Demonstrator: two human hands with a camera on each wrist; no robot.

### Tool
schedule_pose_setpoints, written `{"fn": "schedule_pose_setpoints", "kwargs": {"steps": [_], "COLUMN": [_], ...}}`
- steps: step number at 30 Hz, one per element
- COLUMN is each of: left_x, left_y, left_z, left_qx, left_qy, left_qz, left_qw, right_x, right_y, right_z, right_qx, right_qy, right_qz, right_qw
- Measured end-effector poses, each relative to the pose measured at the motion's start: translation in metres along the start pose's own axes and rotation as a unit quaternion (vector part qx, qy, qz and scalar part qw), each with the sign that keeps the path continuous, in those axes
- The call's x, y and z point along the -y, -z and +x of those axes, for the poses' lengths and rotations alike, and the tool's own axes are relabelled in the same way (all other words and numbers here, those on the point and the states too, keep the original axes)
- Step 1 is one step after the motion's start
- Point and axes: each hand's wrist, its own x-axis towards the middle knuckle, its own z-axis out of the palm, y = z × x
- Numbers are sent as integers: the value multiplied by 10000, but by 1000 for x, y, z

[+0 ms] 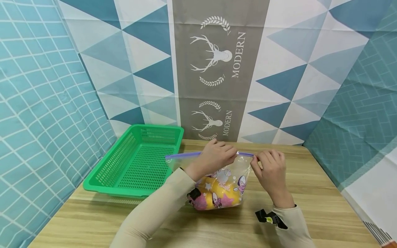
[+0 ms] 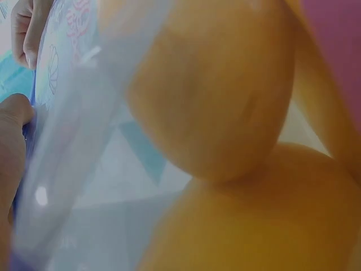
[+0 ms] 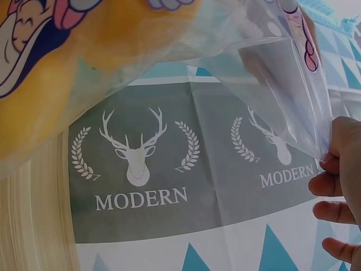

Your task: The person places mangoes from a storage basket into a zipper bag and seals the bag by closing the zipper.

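A clear zip bag (image 1: 227,172) with a purple zip edge and printed shells and starfish stands on the table. Several smooth, rounded yellow-orange things (image 2: 214,96) fill its lower part; their kind is unclear. My left hand (image 1: 217,156) reaches across the front of the bag and grips the zip edge beside a small white slider (image 1: 237,152). At the bag's top right corner, my right hand (image 1: 271,170) pinches the zip edge between thumb and finger. In the right wrist view, the clear plastic stretches to the right hand's fingertips (image 3: 330,161).
A green plastic basket (image 1: 133,191) with slotted walls sits left of the bag, on the wooden table (image 1: 316,206). Patterned cloth (image 1: 211,86) hangs behind the table, and tiled-pattern cloth (image 1: 46,103) covers the left side.
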Motion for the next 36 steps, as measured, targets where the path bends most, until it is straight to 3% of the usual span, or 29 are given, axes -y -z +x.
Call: {"fn": "schedule_pose_setpoints", "kwargs": {"steps": [18, 29, 36], "left_x": [7, 13, 18], "left_y": [7, 12, 16], "left_z": [-10, -21, -27], "left_qx": [-11, 106, -12], "left_qy": [101, 348, 409], "left_qz": [-118, -226, -207], "left_qw": [9999, 9991, 9990], "right_x": [-1, -3, -4], "right_y": [0, 0, 0], "right_z": [0, -1, -1], "right_qx": [20, -38, -36], "right_qy": [-21, 5, -12], "right_qz": [-36, -11, 15], "right_qw": [10000, 10000, 10000]}}
